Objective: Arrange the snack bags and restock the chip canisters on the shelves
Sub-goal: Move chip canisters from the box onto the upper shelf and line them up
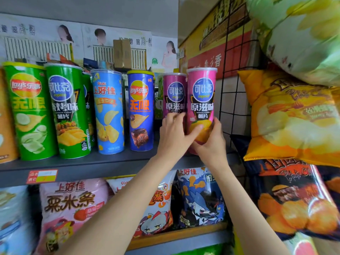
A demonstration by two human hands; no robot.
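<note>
I have both hands on the bright pink cylindrical cardboard chip canister [202, 100] with its clear plastic lid, standing upright at about 3 o'clock on the dark grey metal shelf [77, 166]. My left hand [173, 137] comes in from 7 o'clock, its thumb pressed across the lower front of the canister and its fingers curled round the left side, reaching between it and the darker purple canister [173, 94] just behind at 10 o'clock. My right hand [211, 142] cups the base from 5 o'clock, fingers wrapped up the right side; I cannot tell how the far fingertips lie. Along the shelf toward 9 o'clock stand a dark blue canister [140, 111], a light blue canister [108, 111] and two green canisters [29, 111]. At 3 o'clock an orange foil snack bag [292, 116] hangs beside a black wire grid [233, 74].
</note>
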